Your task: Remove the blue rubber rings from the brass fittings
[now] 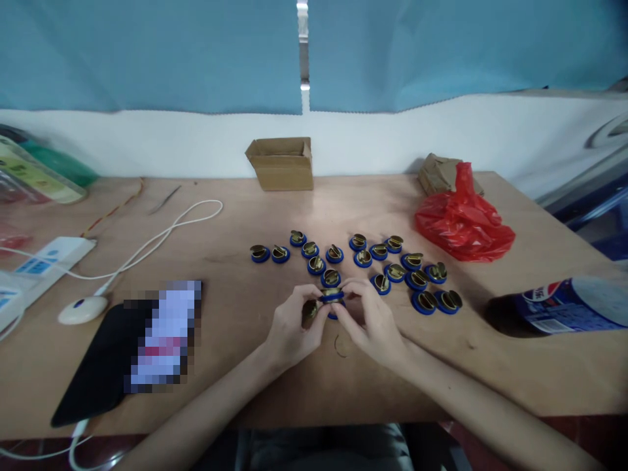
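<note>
My left hand [293, 325] and my right hand [369, 318] meet near the middle of the wooden table [275, 373]. Together their fingertips pinch a small blue round part with a brass insert [332, 296]. The left hand also has a brass piece [309, 310] against its fingers. Just beyond the hands lie several more blue round parts with brass clips [363, 258], spread in loose rows.
A small open cardboard box [280, 163] stands at the back. A red plastic bag [461, 219] lies at the back right, a blue can [564, 305] at the right. On the left are a white mouse [82, 309], a black pad [98, 366], cables and a power strip [44, 261].
</note>
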Demonstrator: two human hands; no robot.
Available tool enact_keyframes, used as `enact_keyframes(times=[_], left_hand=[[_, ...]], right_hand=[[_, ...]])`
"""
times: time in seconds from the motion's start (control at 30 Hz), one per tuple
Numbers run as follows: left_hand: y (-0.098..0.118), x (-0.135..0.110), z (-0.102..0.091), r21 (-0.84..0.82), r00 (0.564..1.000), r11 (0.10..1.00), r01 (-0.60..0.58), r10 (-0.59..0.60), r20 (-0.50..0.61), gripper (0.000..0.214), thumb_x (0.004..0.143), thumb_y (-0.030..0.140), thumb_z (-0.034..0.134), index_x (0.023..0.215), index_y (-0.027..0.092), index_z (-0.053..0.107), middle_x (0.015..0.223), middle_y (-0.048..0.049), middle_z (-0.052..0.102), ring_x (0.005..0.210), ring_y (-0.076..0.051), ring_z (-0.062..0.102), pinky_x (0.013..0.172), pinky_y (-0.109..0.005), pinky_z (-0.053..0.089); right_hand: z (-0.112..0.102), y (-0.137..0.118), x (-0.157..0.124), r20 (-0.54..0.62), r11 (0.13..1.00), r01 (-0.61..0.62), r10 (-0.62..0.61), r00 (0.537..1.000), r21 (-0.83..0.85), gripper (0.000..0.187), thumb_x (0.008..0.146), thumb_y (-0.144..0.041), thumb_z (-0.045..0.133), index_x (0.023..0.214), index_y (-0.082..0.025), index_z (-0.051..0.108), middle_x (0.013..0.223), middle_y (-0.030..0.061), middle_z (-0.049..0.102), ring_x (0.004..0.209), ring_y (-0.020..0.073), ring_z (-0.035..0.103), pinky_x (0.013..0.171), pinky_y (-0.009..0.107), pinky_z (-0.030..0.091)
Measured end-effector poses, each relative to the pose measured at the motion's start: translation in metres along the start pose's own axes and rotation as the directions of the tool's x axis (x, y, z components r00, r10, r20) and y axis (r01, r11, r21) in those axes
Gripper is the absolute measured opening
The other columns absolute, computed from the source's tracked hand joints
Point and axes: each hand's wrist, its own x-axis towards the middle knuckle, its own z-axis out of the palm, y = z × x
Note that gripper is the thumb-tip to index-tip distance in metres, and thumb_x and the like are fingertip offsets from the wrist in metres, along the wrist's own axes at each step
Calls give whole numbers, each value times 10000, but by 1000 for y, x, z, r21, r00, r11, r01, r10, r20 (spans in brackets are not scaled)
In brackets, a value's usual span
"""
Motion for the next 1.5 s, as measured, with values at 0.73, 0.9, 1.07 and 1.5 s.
enact_keyframes(times=[0.73, 0.9, 1.07, 1.5], left_hand=[[-7, -3, 1, -3, 998, 1000, -3, 3, 60, 131, 886, 170, 639, 972, 214, 551, 874, -27, 676, 798, -155, 678, 721, -259, 560], [-2, 3, -2, -50, 990, 994, -101, 105, 90, 128, 884, 131, 630, 948, 210, 554, 865, -32, 666, 835, -164, 659, 769, -284, 565], [-5, 6, -5, -84, 990, 989, -122, 127, 59, 162, 872, 101, 635, 964, 216, 567, 872, -33, 680, 850, -164, 668, 768, -285, 575], [7, 4, -1, -130, 871, 939, -318, 344, 352, 59, 935, 188, 628, 991, 206, 625, 835, -4, 747, 801, -157, 678, 840, -323, 517]], right_hand=[[-12, 7, 20, 369, 635, -545, 401, 838, 548, 227, 893, -416, 681, 900, -210, 588, 843, 4, 624, 763, 142, 626, 695, 273, 529], [-21, 8, 26, 530, 571, -642, 378, 759, 512, 346, 848, -499, 720, 791, -187, 582, 750, -21, 571, 699, 119, 547, 653, 249, 466], [-13, 5, 23, 431, 532, -601, 419, 799, 596, 359, 902, -537, 647, 810, -199, 569, 742, -23, 548, 682, 120, 533, 669, 257, 498], [-14, 10, 24, 200, 599, -546, 546, 813, 586, 375, 915, -549, 619, 771, -219, 514, 740, -24, 518, 669, 133, 537, 657, 264, 523]])
